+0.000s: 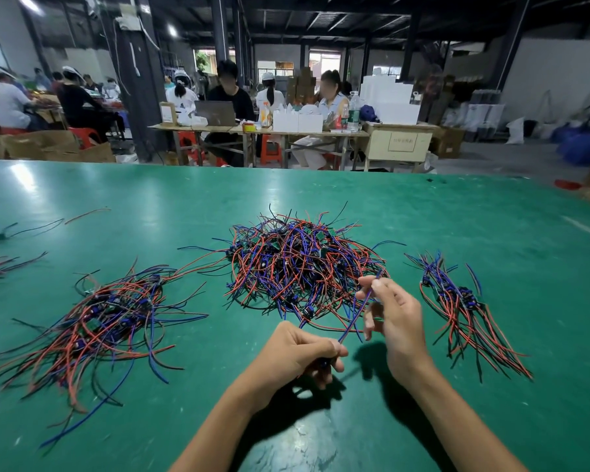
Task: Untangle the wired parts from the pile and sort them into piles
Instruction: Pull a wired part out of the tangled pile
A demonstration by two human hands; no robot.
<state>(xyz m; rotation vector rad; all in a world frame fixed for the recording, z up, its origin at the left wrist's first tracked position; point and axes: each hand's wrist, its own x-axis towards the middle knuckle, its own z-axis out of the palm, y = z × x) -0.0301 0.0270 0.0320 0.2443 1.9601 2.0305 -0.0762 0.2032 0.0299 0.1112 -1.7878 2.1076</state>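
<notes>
Wires in red, blue and black cover much of the green table (pixel 457 212), whose top is smooth and a little shiny. We see the main pile (pixel 300 264) in the middle, a dense round tangle with small dark parts and green boards inside it. To its left lies the left pile (pixel 106 318), flatter and spread wide, with long thin wires that run toward the near edge. To its right lies the right pile (pixel 457 308), narrow and more orderly, its wires lying almost parallel. A few loose wires (pixel 31 229) rest far on the left side. Between us and the main pile we hold one wired part (pixel 355 318) above the table. Our left hand (pixel 300 356) is curled around its small dark body, and our right hand (pixel 392 318) pinches the far end of its blue and red wires between thumb and forefinger, with the other fingers loosely bent. The wire runs straight between both hands and crosses in front of the near edge of the main pile. Behind the table, people sit at wooden desks (pixel 259 131) with white boxes (pixel 297 122), a laptop (pixel 216 112) and bottles; cardboard cartons (pixel 48 144) stand on the left.
</notes>
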